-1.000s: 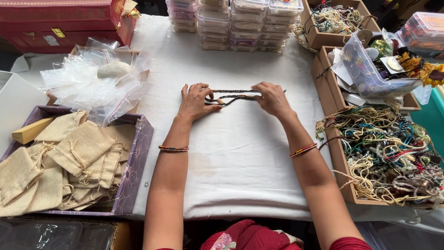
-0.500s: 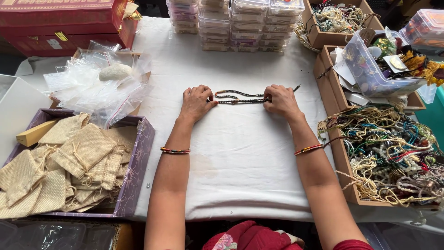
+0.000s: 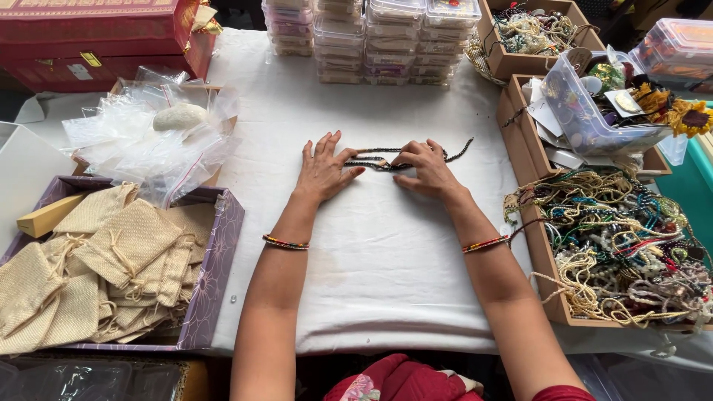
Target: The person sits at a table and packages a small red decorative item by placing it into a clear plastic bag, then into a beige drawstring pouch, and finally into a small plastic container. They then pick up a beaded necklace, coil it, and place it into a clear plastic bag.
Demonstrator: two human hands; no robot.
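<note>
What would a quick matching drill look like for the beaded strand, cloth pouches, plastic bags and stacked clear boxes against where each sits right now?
Things:
1. beaded strand
2. cloth pouches
3. plastic bags
4. clear boxes

Places:
A. far edge of the white cloth, stacked
B. purple tray, near left
C. between both hands, on the white cloth
D. left, beyond the purple tray

Pairs: 1-C, 2-B, 3-D, 4-A

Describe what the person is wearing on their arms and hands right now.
Both forearms are bare, with no gloves and no rings that can be made out. The left hand has a thin multicoloured bangle at the wrist. The right hand has a similar thin red and gold bangle. A dark red sleeve edge shows near the right elbow.
</note>
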